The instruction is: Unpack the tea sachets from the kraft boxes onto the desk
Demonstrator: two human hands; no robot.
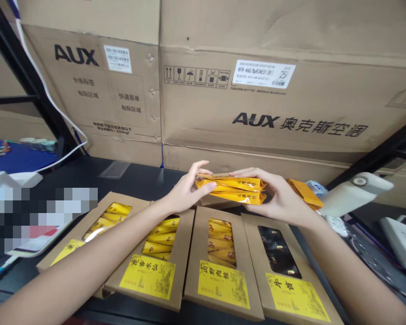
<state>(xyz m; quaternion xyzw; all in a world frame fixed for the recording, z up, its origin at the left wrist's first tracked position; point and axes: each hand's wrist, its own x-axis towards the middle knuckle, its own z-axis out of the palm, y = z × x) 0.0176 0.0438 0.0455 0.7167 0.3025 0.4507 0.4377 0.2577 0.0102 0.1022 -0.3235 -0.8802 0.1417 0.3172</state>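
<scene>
Just beyond a row of flat boxes, both hands meet at a small stack of orange packets [238,183], holding it between them above the table. The left hand [191,187] has its thumb against the near side at one end, forefinger lifted. The right hand [274,194] wraps the other end, fingers over the top and thumb underneath.

Nearer, four brown boxes lie side by side, each with a cut-out window and a yellow label. The leftmost box [136,210] and second box [181,243] are partly covered by the left forearm; yellow packets show inside both. The third box [242,253] also shows yellow packets, the fourth box [260,262] black ones.

Past the right hand are an orange bag [302,192] and a pale bottle [348,196], with a white power strip [401,239] farther right. Far left, a device [37,241] is mostly blurred out. Behind the black table [145,178] stand two large cartons [291,104] printed "AUX".
</scene>
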